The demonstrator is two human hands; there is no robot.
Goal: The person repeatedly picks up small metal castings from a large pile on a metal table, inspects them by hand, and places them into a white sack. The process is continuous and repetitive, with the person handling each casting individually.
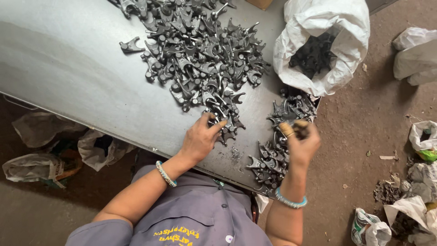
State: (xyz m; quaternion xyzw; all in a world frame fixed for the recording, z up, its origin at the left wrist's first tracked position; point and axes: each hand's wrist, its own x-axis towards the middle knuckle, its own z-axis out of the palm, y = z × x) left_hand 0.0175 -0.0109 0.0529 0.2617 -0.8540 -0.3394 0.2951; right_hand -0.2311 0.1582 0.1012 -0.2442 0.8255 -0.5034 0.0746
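A large pile of dark forked metal parts covers the upper middle of a grey metal table. My left hand rests at the pile's near edge, fingers closed on one dark part. My right hand is raised over a smaller heap of the same parts near the table's right edge, pinching a dark part between its fingers. Both wrists wear beaded bangles.
A white sack holding more dark parts stands at the table's right end. A single part lies apart, left of the big pile. Crumpled bags and scraps lie on the dirt floor at left and right.
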